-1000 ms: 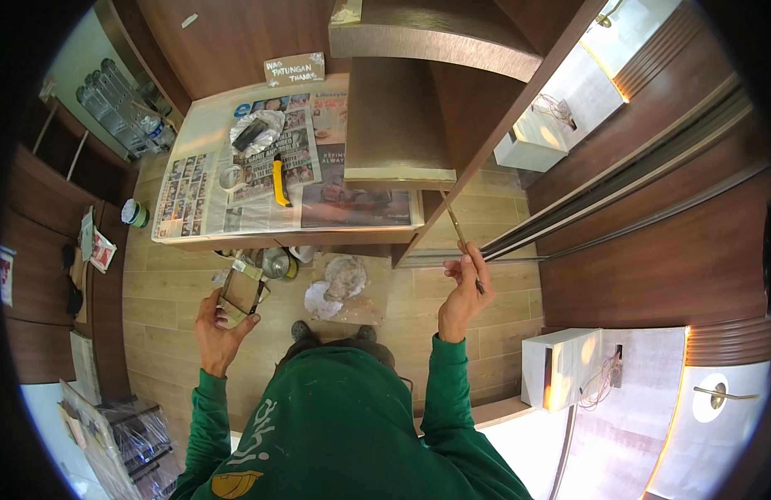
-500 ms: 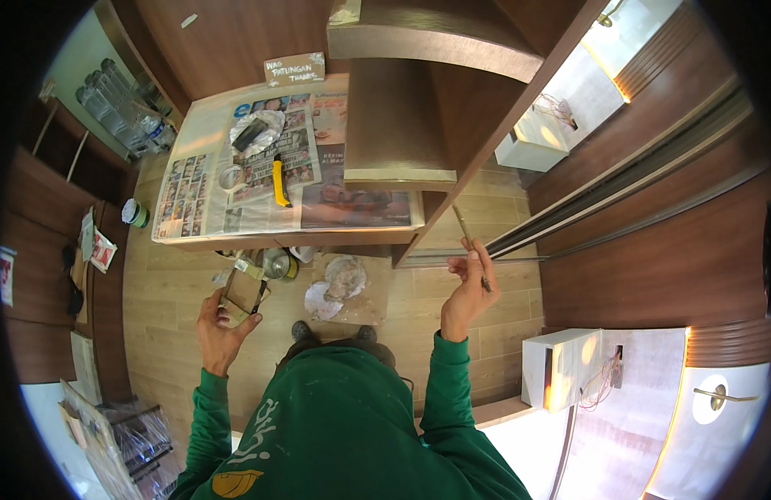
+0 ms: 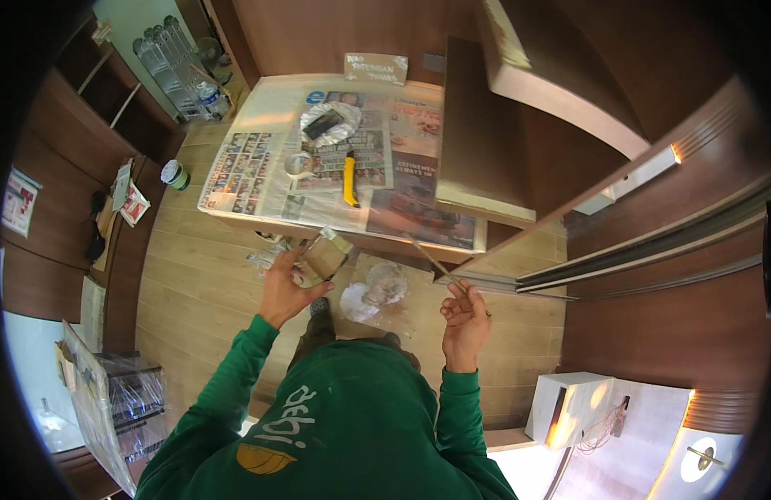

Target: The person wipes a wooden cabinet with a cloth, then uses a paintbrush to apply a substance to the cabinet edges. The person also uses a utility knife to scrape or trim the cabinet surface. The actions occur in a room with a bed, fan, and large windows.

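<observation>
My left hand (image 3: pixel 285 290) is closed around the side of a small rectangular open container (image 3: pixel 325 255) with a brownish inside and pale tape-like patches on its rim. It is held over the floor by the near edge of the newspaper-covered surface (image 3: pixel 264 204). On the right, my right hand (image 3: pixel 464 325) pinches a thin paintbrush (image 3: pixel 435 265). The long handle points up and left toward the surface's front edge; its dark other end is mostly hidden by my fingers. The two hands are well apart.
On the newspaper lie a yellow utility knife (image 3: pixel 350 179), a tape roll (image 3: pixel 299 165) and a dark block on crumpled foil (image 3: pixel 329 123). Brown shelves (image 3: pixel 485 142) overhang the right side. Crumpled white material (image 3: pixel 375 292) sits on a floor board. A tub (image 3: pixel 174 174) stands at left.
My left hand has moved right and up with the container, nearer the surface's front edge. The brush has tilted further left in my right hand. The whole view has shifted.
</observation>
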`<action>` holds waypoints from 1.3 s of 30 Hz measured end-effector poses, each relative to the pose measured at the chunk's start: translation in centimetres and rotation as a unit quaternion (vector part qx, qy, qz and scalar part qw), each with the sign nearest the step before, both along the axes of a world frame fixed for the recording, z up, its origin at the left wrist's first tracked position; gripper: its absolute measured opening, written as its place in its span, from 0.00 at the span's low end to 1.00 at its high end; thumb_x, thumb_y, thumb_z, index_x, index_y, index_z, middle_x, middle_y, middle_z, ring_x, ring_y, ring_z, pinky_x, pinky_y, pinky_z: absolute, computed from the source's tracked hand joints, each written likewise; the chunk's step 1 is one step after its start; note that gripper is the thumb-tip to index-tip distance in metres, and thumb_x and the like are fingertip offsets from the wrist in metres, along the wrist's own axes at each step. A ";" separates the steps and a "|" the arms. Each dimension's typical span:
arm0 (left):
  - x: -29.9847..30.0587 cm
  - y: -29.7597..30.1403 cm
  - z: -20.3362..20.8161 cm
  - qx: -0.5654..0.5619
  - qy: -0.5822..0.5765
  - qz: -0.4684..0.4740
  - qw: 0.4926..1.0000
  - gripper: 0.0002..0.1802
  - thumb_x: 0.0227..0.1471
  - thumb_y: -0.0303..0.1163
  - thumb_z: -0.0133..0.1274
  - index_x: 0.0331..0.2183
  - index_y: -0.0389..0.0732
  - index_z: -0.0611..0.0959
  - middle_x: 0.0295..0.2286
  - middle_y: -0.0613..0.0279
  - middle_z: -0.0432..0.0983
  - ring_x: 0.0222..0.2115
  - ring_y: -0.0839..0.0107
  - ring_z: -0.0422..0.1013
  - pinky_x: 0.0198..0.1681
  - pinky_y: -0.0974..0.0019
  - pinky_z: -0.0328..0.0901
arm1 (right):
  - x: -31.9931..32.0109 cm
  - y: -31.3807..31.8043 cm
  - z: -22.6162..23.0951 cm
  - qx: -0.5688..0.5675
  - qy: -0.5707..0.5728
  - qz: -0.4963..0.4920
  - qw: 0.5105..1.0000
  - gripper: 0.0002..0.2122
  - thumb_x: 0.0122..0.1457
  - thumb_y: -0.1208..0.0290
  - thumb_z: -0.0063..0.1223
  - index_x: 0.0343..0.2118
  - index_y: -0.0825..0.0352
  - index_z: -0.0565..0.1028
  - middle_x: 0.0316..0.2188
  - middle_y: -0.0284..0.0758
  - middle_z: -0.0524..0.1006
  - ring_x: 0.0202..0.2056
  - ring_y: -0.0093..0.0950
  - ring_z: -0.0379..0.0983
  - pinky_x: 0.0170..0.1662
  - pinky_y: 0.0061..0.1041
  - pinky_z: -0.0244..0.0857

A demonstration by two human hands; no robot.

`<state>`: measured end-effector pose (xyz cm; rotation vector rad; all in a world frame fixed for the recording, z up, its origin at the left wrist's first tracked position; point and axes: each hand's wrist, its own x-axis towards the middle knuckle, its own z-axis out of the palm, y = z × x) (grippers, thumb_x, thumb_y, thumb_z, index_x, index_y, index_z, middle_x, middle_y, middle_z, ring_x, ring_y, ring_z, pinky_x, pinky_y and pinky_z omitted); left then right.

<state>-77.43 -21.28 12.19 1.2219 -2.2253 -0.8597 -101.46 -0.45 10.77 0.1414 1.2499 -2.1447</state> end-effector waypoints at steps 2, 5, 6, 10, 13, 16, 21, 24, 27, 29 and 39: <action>-0.8 -2.8 -1.4 -0.006 0.007 -0.020 1.000 0.46 0.28 0.44 0.76 0.49 0.32 0.77 0.39 0.48 0.74 0.33 0.57 0.75 0.37 0.59 0.71 | 0.7 -1.8 -1.5 0.019 -0.060 0.026 0.998 0.16 0.63 0.61 0.50 0.45 0.70 0.77 0.34 0.39 0.81 0.28 0.27 0.74 0.32 0.25 0.67; -2.5 -7.4 -3.7 -0.067 0.016 -0.062 0.996 0.46 0.29 0.46 0.75 0.49 0.32 0.76 0.41 0.46 0.73 0.40 0.50 0.73 0.43 0.53 0.70 | 1.6 -4.5 -3.4 -0.043 -0.118 0.016 0.992 0.17 0.63 0.62 0.48 0.47 0.70 0.75 0.33 0.37 0.81 0.29 0.27 0.74 0.32 0.25 0.67; -3.2 -9.0 -4.3 -0.080 0.000 -0.074 0.994 0.46 0.29 0.46 0.74 0.49 0.32 0.76 0.41 0.46 0.73 0.42 0.49 0.72 0.44 0.52 0.70 | 1.8 -5.3 -3.9 -0.072 -0.115 0.012 0.991 0.17 0.63 0.62 0.48 0.48 0.71 0.75 0.35 0.38 0.80 0.30 0.28 0.74 0.33 0.26 0.67; -7.7 -14.5 -6.6 -0.086 0.013 -0.125 0.988 0.45 0.29 0.50 0.72 0.47 0.31 0.77 0.41 0.45 0.70 0.42 0.49 0.71 0.46 0.51 0.67 | 3.1 -8.5 -4.8 -0.061 -0.085 -0.037 0.994 0.19 0.61 0.66 0.47 0.51 0.71 0.72 0.41 0.40 0.79 0.34 0.30 0.74 0.37 0.27 0.67; -12.6 -17.6 -8.4 -0.064 -0.030 -0.168 0.983 0.44 0.30 0.50 0.71 0.47 0.32 0.77 0.41 0.47 0.69 0.46 0.50 0.66 0.50 0.49 0.60 | 4.1 -11.4 -4.8 0.000 -0.052 -0.073 0.996 0.19 0.60 0.68 0.48 0.53 0.71 0.71 0.44 0.40 0.79 0.36 0.31 0.75 0.41 0.29 0.68; -16.7 -19.1 -10.6 -0.101 -0.065 -0.180 0.976 0.47 0.30 0.52 0.70 0.50 0.33 0.76 0.45 0.46 0.67 0.49 0.51 0.62 0.53 0.48 0.56 | 5.2 -13.6 -4.7 0.062 -0.042 -0.099 0.992 0.18 0.61 0.72 0.50 0.53 0.72 0.71 0.45 0.40 0.79 0.37 0.29 0.77 0.40 0.26 0.70; -20.6 -20.9 -13.8 -0.117 -0.086 -0.200 0.969 0.55 0.33 0.53 0.69 0.57 0.30 0.68 0.49 0.45 0.65 0.53 0.46 0.59 0.57 0.45 0.52 | 4.4 -17.1 -6.2 0.139 -0.010 -0.108 0.984 0.18 0.61 0.74 0.53 0.54 0.70 0.72 0.45 0.38 0.80 0.38 0.27 0.78 0.37 0.23 0.71; -20.7 -21.7 -14.3 -0.141 -0.077 -0.218 0.963 0.56 0.36 0.51 0.68 0.59 0.30 0.63 0.52 0.42 0.64 0.56 0.43 0.57 0.60 0.43 0.50 | 2.0 -19.4 -8.2 0.164 0.011 -0.089 0.982 0.17 0.60 0.75 0.54 0.52 0.70 0.74 0.44 0.36 0.80 0.38 0.27 0.77 0.38 0.24 0.69; -18.1 -21.5 -13.8 -0.146 -0.022 -0.245 0.958 0.54 0.38 0.49 0.68 0.59 0.29 0.63 0.53 0.40 0.63 0.58 0.42 0.55 0.62 0.42 0.49 | -0.5 -21.4 -10.6 0.175 0.019 -0.059 0.983 0.15 0.59 0.75 0.56 0.50 0.68 0.76 0.41 0.33 0.80 0.38 0.26 0.77 0.39 0.25 0.67; -15.0 -21.0 -13.3 -0.134 0.020 -0.258 0.956 0.49 0.39 0.47 0.68 0.57 0.30 0.66 0.53 0.40 0.63 0.58 0.42 0.56 0.62 0.43 0.50 | -1.8 -22.9 -12.1 0.177 0.006 -0.045 0.983 0.14 0.58 0.77 0.56 0.49 0.68 0.77 0.39 0.33 0.81 0.36 0.25 0.77 0.34 0.22 0.68; 3.0 -22.3 -13.9 0.003 -0.028 -0.081 0.996 0.30 0.42 0.38 0.66 0.45 0.30 0.78 0.44 0.41 0.73 0.45 0.44 0.70 0.51 0.49 0.64 | -4.5 -24.9 -15.1 0.253 0.157 0.049 0.953 0.17 0.58 0.73 0.59 0.51 0.65 0.76 0.38 0.34 0.80 0.29 0.23 0.77 0.28 0.20 0.70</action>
